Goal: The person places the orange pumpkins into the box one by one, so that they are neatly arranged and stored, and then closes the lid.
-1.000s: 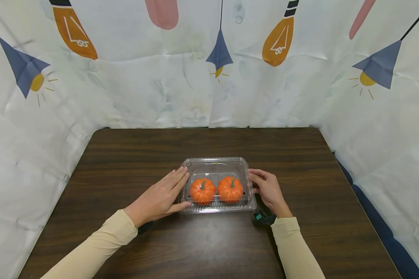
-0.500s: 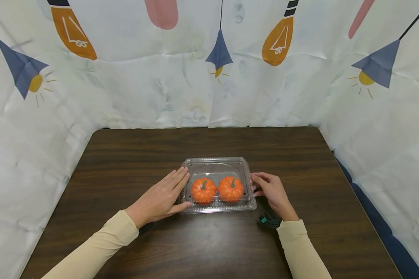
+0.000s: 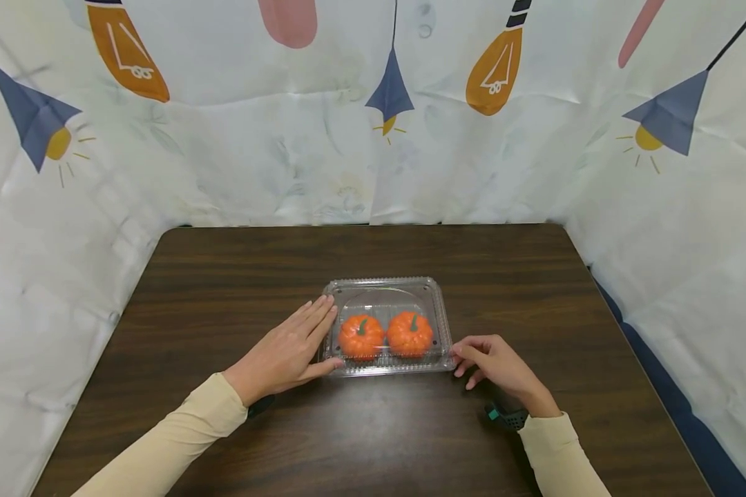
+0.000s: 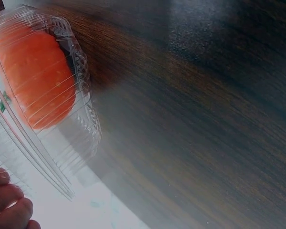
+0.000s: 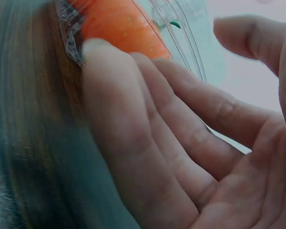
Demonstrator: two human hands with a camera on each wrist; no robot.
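A clear plastic clamshell container (image 3: pixel 385 293) lies with its lid down at the middle of the table. Inside it sit two small orange pumpkins, the left pumpkin (image 3: pixel 361 338) beside the right pumpkin (image 3: pixel 410 335), each with a green stem. My left hand (image 3: pixel 286 353) lies with straight fingers along the container's left side, thumb by the near left corner. At the near right corner is my right hand (image 3: pixel 497 366), its fingers loosely bent. In the right wrist view the thumb (image 5: pixel 248 38) stands apart from the fingers, with nothing pinched between them.
The dark wood-grain table (image 3: pixel 255 276) surrounds the container. White printed fabric (image 3: pixel 273 159) hangs behind and at both sides of the table. Dark bands sit at both wrists, including a watch-like band (image 3: pixel 506 417) on the right.
My right hand has slid from the container's right side toward its near right corner, moving nearer and rightward. My left hand and the container stay about where they were.
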